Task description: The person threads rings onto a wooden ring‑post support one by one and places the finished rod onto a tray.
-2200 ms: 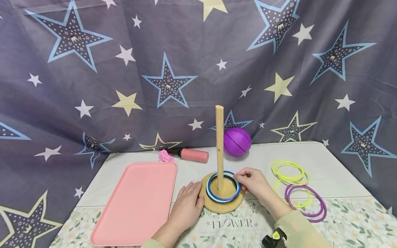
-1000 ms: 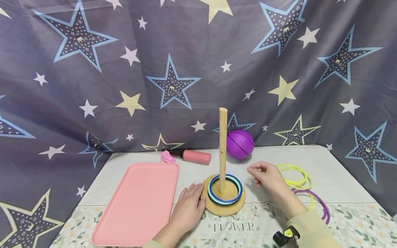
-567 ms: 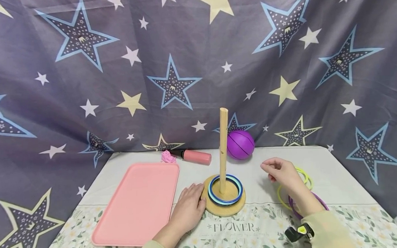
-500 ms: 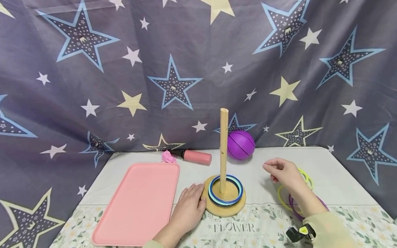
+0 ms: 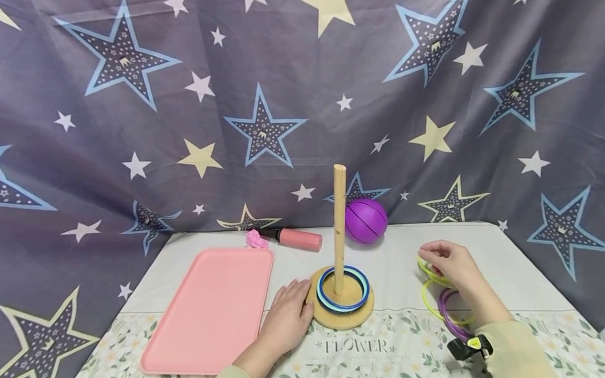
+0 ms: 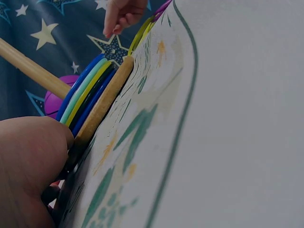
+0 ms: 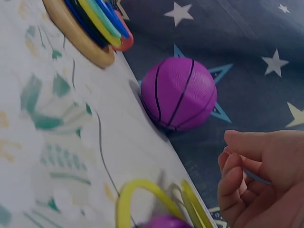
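Observation:
My left hand [image 5: 287, 313] lies flat on the table, its fingers touching the left rim of the round wooden base [image 5: 342, 323]. From this base rises an upright wooden peg [image 5: 341, 227]. Several stacked rings [image 5: 323, 305], blue, mint, yellow and dark, circle the peg's foot; the left wrist view shows the ring stack [image 6: 90, 90] edge-on. My right hand [image 5: 452, 264] hovers above the loose yellow rings [image 5: 428, 305], fingers loosely curled. In the right wrist view a gap shows between that hand [image 7: 270, 175] and the yellow ring [image 7: 124, 204]. Purple rings [image 5: 449, 312] lie partly beneath the wrist.
A pink tray [image 5: 211, 313] lies at the left. Behind it are a crumpled pink item [image 5: 256, 239] and a pink hand pump [image 5: 300, 239]. The purple ball [image 5: 366, 221] rests at the back behind the peg. A star-patterned curtain [image 5: 275, 53] hangs behind the table.
My right hand has left the ring stack on the peg and moved right, to above the loose yellow rings. The left hand has stayed at the base.

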Demonstrator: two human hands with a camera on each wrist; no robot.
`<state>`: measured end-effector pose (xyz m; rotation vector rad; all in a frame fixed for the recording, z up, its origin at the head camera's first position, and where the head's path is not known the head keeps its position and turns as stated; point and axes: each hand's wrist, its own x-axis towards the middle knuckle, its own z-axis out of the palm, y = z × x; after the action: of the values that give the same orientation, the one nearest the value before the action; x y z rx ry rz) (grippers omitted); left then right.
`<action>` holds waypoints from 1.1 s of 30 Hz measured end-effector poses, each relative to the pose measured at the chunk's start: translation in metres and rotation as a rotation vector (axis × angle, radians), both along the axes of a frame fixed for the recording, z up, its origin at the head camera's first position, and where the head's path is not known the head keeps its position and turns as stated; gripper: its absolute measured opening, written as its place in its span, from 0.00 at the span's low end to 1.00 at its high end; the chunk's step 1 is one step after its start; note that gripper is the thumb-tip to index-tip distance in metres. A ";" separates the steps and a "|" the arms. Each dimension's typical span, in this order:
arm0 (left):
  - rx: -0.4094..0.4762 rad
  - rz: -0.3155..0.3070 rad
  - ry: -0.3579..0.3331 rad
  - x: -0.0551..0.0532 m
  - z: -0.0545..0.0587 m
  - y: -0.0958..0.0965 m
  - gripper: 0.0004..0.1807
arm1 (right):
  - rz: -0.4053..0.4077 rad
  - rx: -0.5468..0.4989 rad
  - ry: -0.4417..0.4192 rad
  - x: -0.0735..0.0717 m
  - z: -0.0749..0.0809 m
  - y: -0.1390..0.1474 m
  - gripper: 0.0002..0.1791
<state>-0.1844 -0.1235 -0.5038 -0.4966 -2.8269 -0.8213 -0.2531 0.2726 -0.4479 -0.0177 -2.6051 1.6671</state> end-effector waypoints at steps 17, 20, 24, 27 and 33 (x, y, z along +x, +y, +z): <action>0.005 0.008 -0.006 -0.001 0.001 0.000 0.28 | -0.031 0.148 -0.046 0.001 -0.008 0.027 0.22; 0.001 0.010 -0.002 0.000 0.002 0.001 0.28 | -0.059 0.162 -0.026 0.002 -0.009 0.034 0.24; 0.002 0.009 -0.002 0.001 0.003 0.001 0.28 | -0.119 0.186 -0.011 0.004 -0.011 0.045 0.26; 0.005 0.006 0.000 0.000 0.002 0.000 0.28 | -0.155 0.197 -0.008 0.004 -0.014 0.052 0.27; -0.001 0.000 0.012 0.000 0.000 0.000 0.27 | -0.211 0.217 -0.006 0.003 -0.021 0.065 0.28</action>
<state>-0.1848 -0.1240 -0.5041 -0.4998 -2.8163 -0.8140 -0.2498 0.3372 -0.4693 -0.2787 -2.6642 1.3138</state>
